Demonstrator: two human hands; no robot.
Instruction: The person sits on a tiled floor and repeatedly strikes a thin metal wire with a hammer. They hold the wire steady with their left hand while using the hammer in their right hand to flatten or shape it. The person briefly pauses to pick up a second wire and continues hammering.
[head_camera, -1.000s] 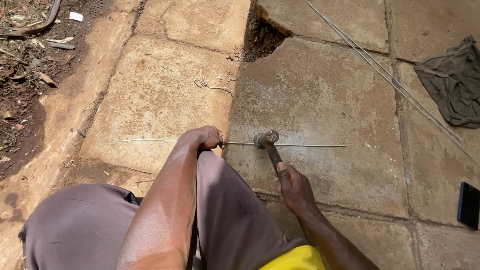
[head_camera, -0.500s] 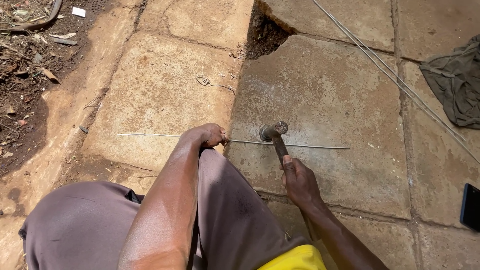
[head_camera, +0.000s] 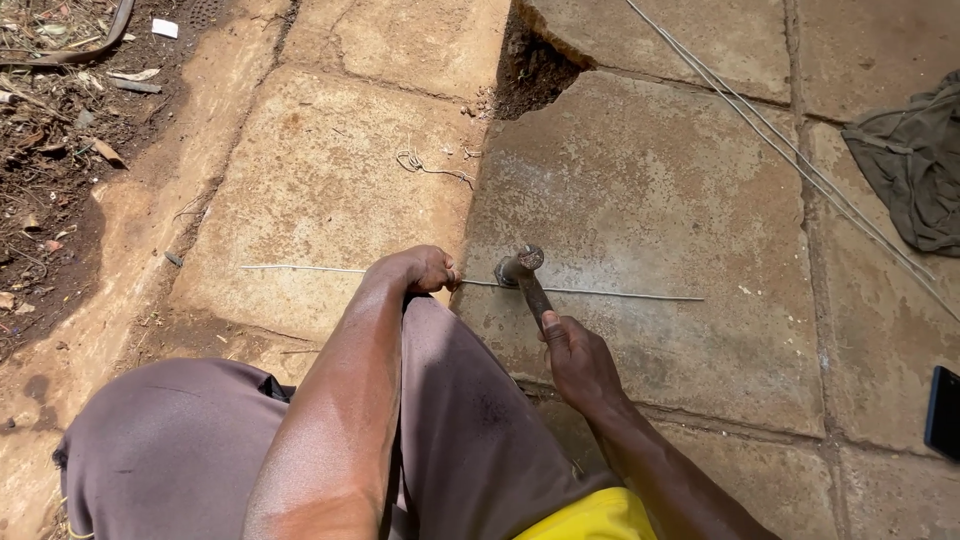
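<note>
A thin straight metal wire (head_camera: 620, 294) lies across the concrete slabs (head_camera: 650, 200). My left hand (head_camera: 420, 270) pinches it just past my knee and holds it down on the slab. My right hand (head_camera: 575, 355) grips the handle of a rusty hammer (head_camera: 522, 270). The hammer's head rests on or just above the wire, a little to the right of my left hand. My legs in grey trousers fill the bottom of the view.
Several long thin wires (head_camera: 790, 150) run diagonally across the slabs at the upper right. A dark cloth (head_camera: 915, 165) lies at the right edge, a dark phone (head_camera: 942, 410) at the lower right. A broken hole (head_camera: 535, 70) gapes ahead. A small coil of wire (head_camera: 415, 162) lies near it.
The hammer head has stayed over the wire, dipping and lifting slightly. My left hand keeps its pinch on the wire. The view has shifted a little.
</note>
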